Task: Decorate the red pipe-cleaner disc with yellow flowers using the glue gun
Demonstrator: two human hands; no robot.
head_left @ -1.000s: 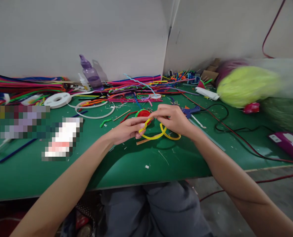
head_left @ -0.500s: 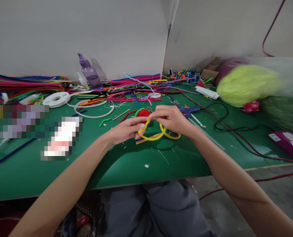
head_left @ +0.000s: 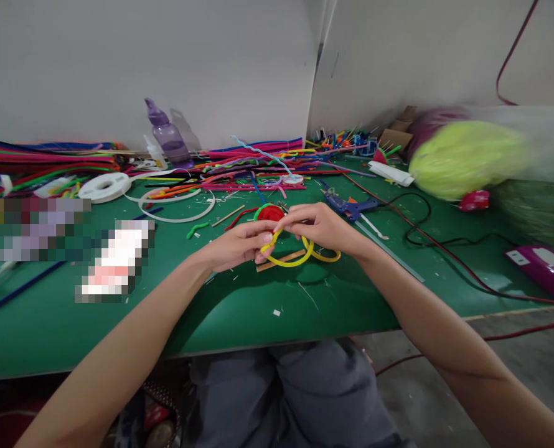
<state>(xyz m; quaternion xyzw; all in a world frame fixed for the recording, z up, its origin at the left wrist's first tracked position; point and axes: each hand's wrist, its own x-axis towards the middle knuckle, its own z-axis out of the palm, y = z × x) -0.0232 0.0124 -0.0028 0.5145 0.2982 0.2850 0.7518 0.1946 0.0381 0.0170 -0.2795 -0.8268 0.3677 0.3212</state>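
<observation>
Left hand (head_left: 239,246): yellow strand (head_left: 292,264), rightward curve

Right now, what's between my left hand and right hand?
The head view shows a yellow fuzzy stem bridging your left hand and right hand, with a red coil just beyond.

left grip (head_left: 240,245) pinched | right grip (head_left: 318,225) pinched | forearms (head_left: 139,330) angled inward

looks like a small craft workshop to me. the green bench (head_left: 239,317) is loaded with bundles of bright fuzzy stems (head_left: 48,163), plus a blue glue gun (head_left: 352,209), a white spool (head_left: 118,182) and little scraps (head_left: 276,313) scattered around. there's a purple power strip (head_left: 545,271) on the right, big stuffed plastic bags (head_left: 468,155) behind it, and plain grey floor (head_left: 431,404) below.
</observation>
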